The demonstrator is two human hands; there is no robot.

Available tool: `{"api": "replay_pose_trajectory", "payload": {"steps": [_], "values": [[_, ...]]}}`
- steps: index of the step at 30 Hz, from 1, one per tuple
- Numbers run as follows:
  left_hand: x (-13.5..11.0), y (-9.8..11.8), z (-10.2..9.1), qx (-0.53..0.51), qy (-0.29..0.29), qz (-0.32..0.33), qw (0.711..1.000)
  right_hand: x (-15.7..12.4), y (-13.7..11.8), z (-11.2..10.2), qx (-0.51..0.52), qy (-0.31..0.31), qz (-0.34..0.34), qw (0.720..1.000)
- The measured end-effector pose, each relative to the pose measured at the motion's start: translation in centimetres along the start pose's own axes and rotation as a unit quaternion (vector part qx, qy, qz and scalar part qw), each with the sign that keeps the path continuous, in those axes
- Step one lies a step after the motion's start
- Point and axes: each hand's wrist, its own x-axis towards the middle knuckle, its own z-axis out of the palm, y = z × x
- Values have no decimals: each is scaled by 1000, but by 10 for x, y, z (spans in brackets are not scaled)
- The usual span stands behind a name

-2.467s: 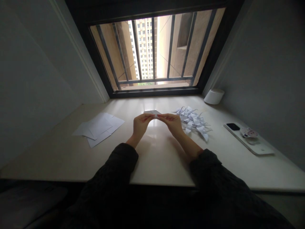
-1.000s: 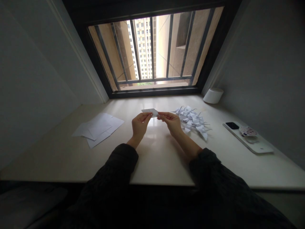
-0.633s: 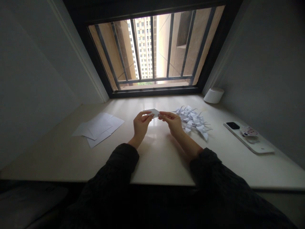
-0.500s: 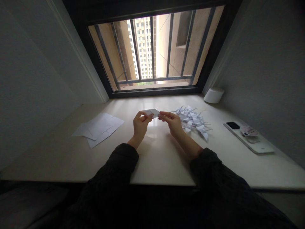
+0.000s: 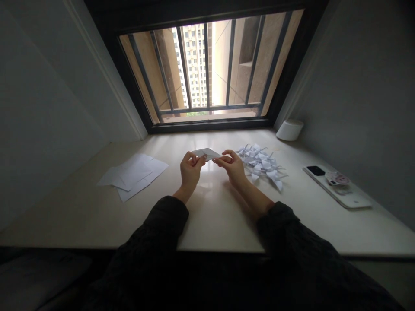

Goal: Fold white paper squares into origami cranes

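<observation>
pale polished surface (image 5: 214,220) beneath a barred window (image 5: 210,124) at top centre of the frame, tower block (image 5: 193,65) beyond the bars, grey walls (image 5: 42,86) on either side.

at centre, above the surface, a small folded paper (image 5: 207,153), white, lifted clear between both hands and tilted slightly. left grip (image 5: 191,169) clamped on its left end; right grip (image 5: 234,166) closed on its right tip, fingers curled. best handling for paper this thin: a light, even pinch from both sides, without crushing the creases.

right of centre, a heap of paper cranes (image 5: 262,166), just beside the right grip. left of centre, loose sheets (image 5: 131,177), well apart from both hands. far right, a white phone (image 5: 353,201) lying at an angle, with a round sticker (image 5: 337,178) on it. upper right of the surface, a white tub (image 5: 289,130) in the corner.
</observation>
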Motion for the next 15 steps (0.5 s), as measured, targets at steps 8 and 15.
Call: {"api": "replay_pose_trajectory", "payload": {"steps": [8, 15], "values": [[-2, 0, 3, 12, -19, 25, 999, 0, 0, 0, -9, -10, 3, 1000], [5, -2, -5, 1, 9, -13, 1000, 2, -6, -3, -40, -78, -16, 996]]}}
